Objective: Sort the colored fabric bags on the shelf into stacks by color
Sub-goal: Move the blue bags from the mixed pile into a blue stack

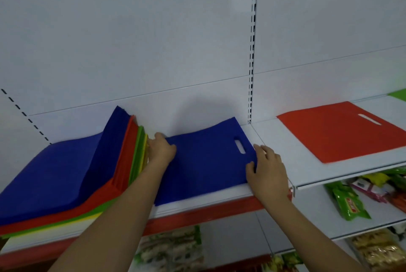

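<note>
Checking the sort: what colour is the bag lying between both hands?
Blue; the bag shows best in the head view.

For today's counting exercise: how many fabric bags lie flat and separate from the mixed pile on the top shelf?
2: a blue bag beside the mixed pile, held by both hands, and a red bag further right. A green corner at far right may be another.

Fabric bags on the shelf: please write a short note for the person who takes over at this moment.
Left hand: rests on the left edge of the single blue bag, next to the mixed pile.
Right hand: grips that bag's right edge, thumb on top.
Done: one blue bag lies flat mid-shelf; one red bag lies on the right shelf section; a green piece shows at far right.
Left: the mixed pile holds blue, red, green and yellow bags, unsorted.
</note>
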Tool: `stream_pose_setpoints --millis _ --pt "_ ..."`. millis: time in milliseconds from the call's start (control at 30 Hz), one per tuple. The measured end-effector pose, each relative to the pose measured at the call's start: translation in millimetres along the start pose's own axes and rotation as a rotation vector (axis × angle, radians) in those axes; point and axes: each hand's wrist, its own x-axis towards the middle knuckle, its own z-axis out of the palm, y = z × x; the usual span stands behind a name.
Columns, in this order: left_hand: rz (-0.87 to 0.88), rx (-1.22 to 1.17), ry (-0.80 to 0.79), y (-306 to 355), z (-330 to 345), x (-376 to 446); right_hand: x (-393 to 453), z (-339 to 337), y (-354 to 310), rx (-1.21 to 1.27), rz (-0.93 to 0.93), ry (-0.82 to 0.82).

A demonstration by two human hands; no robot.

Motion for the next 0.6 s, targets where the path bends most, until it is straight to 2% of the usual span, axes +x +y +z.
stream_pose_setpoints --millis 100,267,400,500,600 --pt "-0.056 0.124 -0.076 1 10 1 1 4 2 0.015 -0.049 -0.007" --pt "-0.047 0.163 -0.08 1 8 2 6 7 6 -0.05 -0.089 -0.051" --pt "0.038 0.164 -0.066 4 0 -1 11 6 4 -0.063 -0.104 -0.164" --pt "0.152 0.081 -0.031 17 -14 -9 12 -2 -13 -0.128 -0.065 -0.122" --pt "0.335 -0.081 0.005 39 -44 -15 8 -11 -53 -0.01 -0.109 -0.099"
